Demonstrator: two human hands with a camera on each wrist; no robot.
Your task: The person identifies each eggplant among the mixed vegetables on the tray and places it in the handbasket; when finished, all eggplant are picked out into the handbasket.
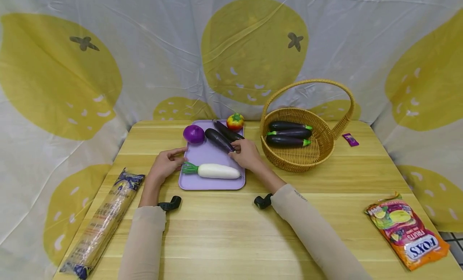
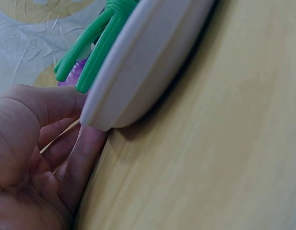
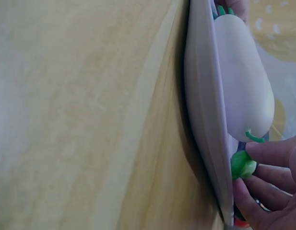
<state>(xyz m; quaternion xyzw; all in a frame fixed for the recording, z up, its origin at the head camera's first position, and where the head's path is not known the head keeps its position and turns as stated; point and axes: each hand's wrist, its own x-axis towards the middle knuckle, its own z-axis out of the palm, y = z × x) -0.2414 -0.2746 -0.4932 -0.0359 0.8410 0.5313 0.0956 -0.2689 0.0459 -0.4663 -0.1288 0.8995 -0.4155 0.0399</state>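
Observation:
On a lilac tray (image 1: 197, 153) lie two dark eggplants, a white radish (image 1: 218, 171) with green leaf stubs, a round purple vegetable (image 1: 194, 134) and a red-yellow one (image 1: 235, 122) with a green top. My right hand (image 1: 247, 154) pinches the nearer eggplant (image 1: 218, 139) at its green stem end (image 3: 242, 165), between thumb and fingers. Behind it, the other eggplant (image 1: 227, 130) slants across the tray. At the tray's left side, my left hand (image 1: 165, 165) holds the rim (image 2: 97, 112), thumb and fingers on either side, close to the radish leaves (image 2: 97, 52).
Right of the tray stands a wicker basket (image 1: 318, 153) with a tall handle, holding three eggplants (image 1: 289, 133). A small purple packet (image 1: 350, 140) lies beyond it. A long noodle packet (image 1: 105, 223) is at left, a FOX'S candy bag (image 1: 406, 231) at front right.

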